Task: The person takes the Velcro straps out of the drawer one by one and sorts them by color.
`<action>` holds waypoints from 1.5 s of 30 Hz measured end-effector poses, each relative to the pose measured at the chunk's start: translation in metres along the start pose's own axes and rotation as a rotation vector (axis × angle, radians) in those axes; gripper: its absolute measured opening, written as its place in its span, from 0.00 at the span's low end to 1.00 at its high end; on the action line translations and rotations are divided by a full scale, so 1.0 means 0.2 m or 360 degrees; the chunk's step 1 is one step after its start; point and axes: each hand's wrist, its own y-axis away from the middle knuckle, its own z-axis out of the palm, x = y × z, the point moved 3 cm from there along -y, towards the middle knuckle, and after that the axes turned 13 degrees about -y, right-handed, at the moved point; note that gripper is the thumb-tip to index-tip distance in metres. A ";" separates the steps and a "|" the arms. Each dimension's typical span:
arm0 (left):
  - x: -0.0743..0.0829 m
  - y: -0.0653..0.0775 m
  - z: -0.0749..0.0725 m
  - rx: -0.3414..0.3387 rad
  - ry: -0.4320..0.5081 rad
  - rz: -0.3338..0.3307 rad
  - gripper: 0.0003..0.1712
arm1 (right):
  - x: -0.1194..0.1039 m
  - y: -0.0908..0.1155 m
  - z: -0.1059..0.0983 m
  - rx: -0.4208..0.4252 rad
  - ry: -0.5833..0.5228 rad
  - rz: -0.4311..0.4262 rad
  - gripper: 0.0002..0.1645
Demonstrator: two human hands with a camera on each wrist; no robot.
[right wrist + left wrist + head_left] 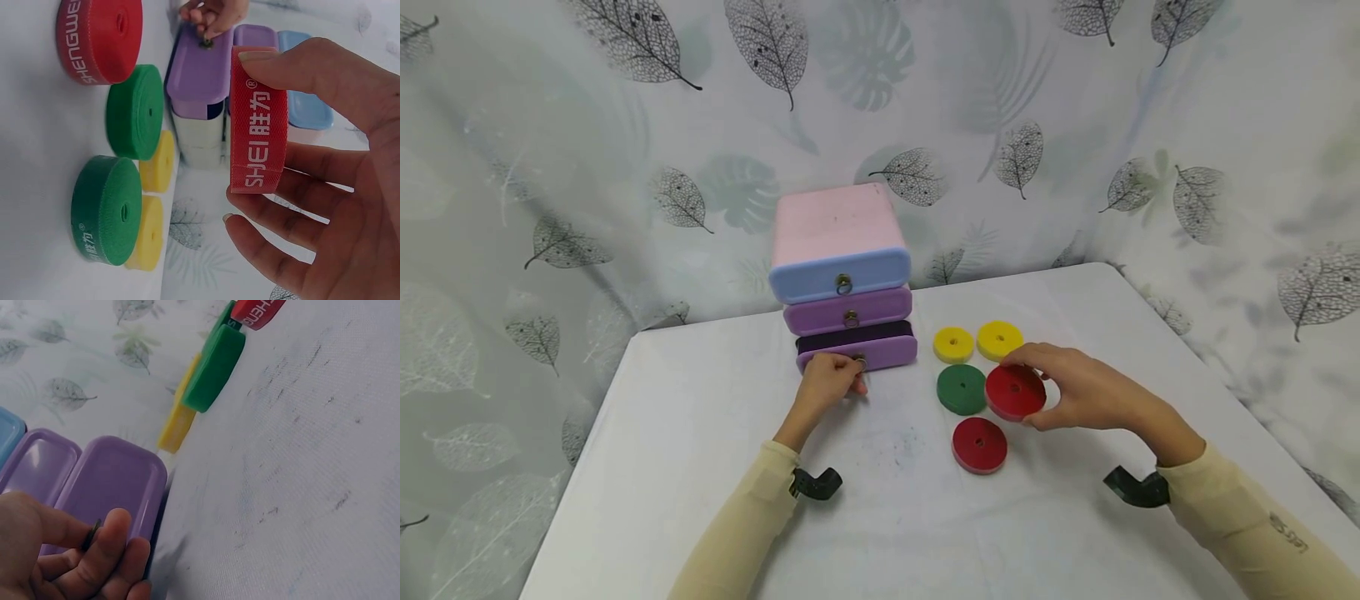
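My left hand (829,383) pinches the small ring pull (92,535) of the bottom purple drawer (891,352). That drawer stands partly pulled out, with a dark gap behind its front. In my right hand (1093,393) is a red roll of hook-and-loop tape (257,125), gripped between thumb and fingers and raised off the table. White lettering runs along its edge. Under and beside it lie a second red roll (979,445), two green rolls (107,209) and two yellow rolls (953,344). In the head view the held roll hides one green roll.
The drawer unit (835,221) has a pink top, a blue upper drawer (880,271) and a purple middle drawer (880,309), both closed. It stands at the back of the white-covered table (700,433). Leaf-patterned cloth (865,108) hangs behind and at the sides.
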 end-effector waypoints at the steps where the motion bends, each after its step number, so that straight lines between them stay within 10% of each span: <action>1: 0.00 0.00 0.00 0.0001 0.0001 -0.0005 0.18 | 0.00 0.00 0.00 -0.0003 0.0001 0.0002 0.43; 45: -0.01 -0.10 0.01 0.0094 0.0096 0.0000 0.17 | 0.16 0.16 0.09 0.0005 0.0029 0.0194 0.43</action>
